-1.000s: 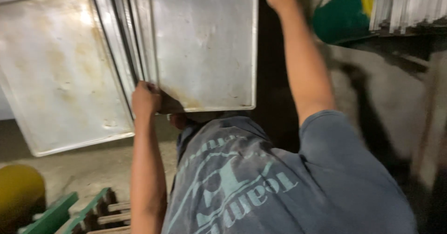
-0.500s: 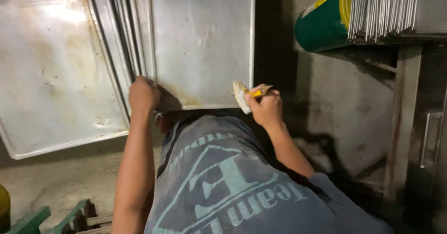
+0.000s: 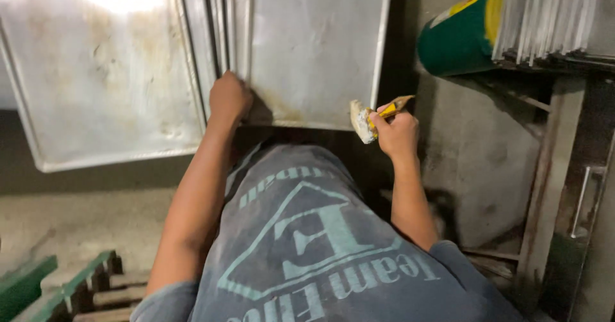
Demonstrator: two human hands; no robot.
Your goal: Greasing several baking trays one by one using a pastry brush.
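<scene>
Green plastic crate [image 3: 38, 287], bottom left corner, beside wooden slats. Steel baking tray [image 3: 96, 79], large, stained, leaning at far left; thin trays stacked on edge just right of it. Your left hand [image 3: 229, 98]: clenched on the lower left corner of the middle tray [image 3: 314, 47], which stands upright before you. Your right hand [image 3: 397, 133]: closed around a yellow-handled brush [image 3: 375, 114], bristles whitish, held just beside that tray's lower right corner; contact with the tray cannot be told. Green and yellow drum [image 3: 458, 34], upper right, on a shelf beside a bundle of grey rods [image 3: 551, 15], possibly wire racks.
</scene>
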